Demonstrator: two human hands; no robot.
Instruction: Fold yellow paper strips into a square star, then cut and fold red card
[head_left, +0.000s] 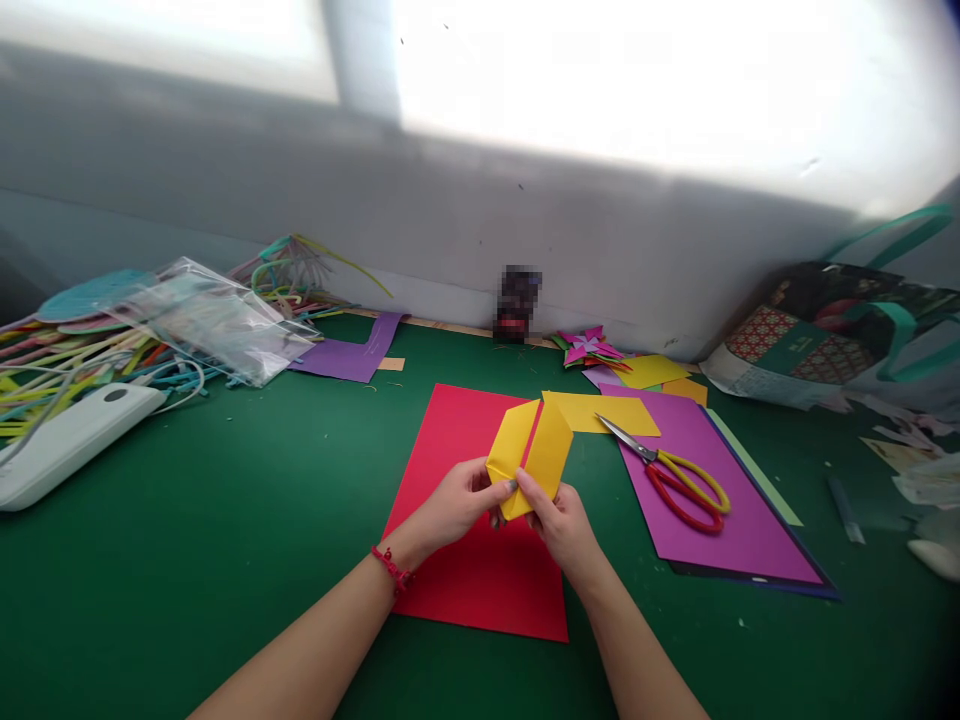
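A folded piece of yellow paper (549, 446) is held up between both hands, its two flaps parted by a narrow gap. My left hand (469, 500) pinches its lower left part, thumb on the front face and fingers behind. On the lower right, my right hand (561, 520) grips it the same way, the two thumbs close together. Beneath the hands a red sheet of paper (480, 590) lies flat on the green table. Both hands' fingertips are partly hidden behind the folded paper.
Scissors (679, 485) with red and yellow handles rest on purple sheets (720, 540) at the right. Behind lie a yellow strip (592, 411) and folded paper stars (589, 346). Pipe cleaners (142, 350), a plastic bag (225, 320) and a white power strip (82, 440) occupy the left.
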